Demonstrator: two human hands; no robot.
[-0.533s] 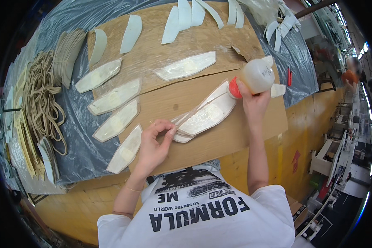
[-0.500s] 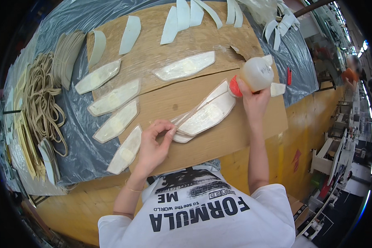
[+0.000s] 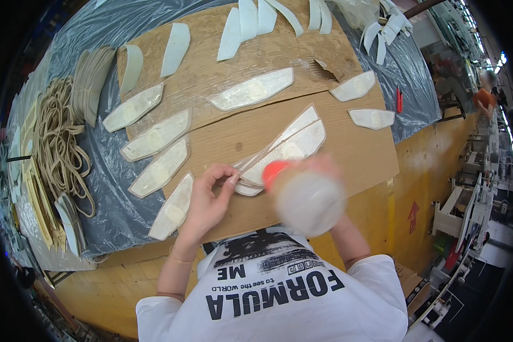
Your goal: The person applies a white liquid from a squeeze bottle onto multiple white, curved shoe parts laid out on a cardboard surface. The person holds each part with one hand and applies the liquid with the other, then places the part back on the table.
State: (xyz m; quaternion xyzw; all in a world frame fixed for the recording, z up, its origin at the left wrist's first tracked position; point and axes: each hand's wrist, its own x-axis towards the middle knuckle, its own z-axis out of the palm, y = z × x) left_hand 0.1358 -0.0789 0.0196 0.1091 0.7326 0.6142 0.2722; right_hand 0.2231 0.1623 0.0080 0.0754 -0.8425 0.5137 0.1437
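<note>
Thumb and fingers of my left hand (image 3: 215, 191) pinch the near left end of a white curved piece with a tan edge (image 3: 293, 143). This piece overlaps at least one similar piece beneath it on the cardboard (image 3: 359, 148). My right hand (image 3: 326, 165), smeared by motion, is wrapped round a whitish translucent bottle (image 3: 310, 202) with a red cap. The bottle is tilted, its cap pointing left over the near edge of the white piece. Whether the cap touches the piece I cannot make out.
Several similar white pieces (image 3: 251, 90) lie spread over the cardboard. At the left are a tangle of tan cord (image 3: 60, 137) and stacked beige strips (image 3: 91, 82). Pale curved strips (image 3: 176, 48) line the far side. A red pen-like tool (image 3: 399, 100) rests on grey plastic sheeting (image 3: 419, 71).
My right hand has brought the bottle nearer and to the left, from the far right end of the white piece to its near edge. My left hand keeps its pinch in nearly the same spot.
</note>
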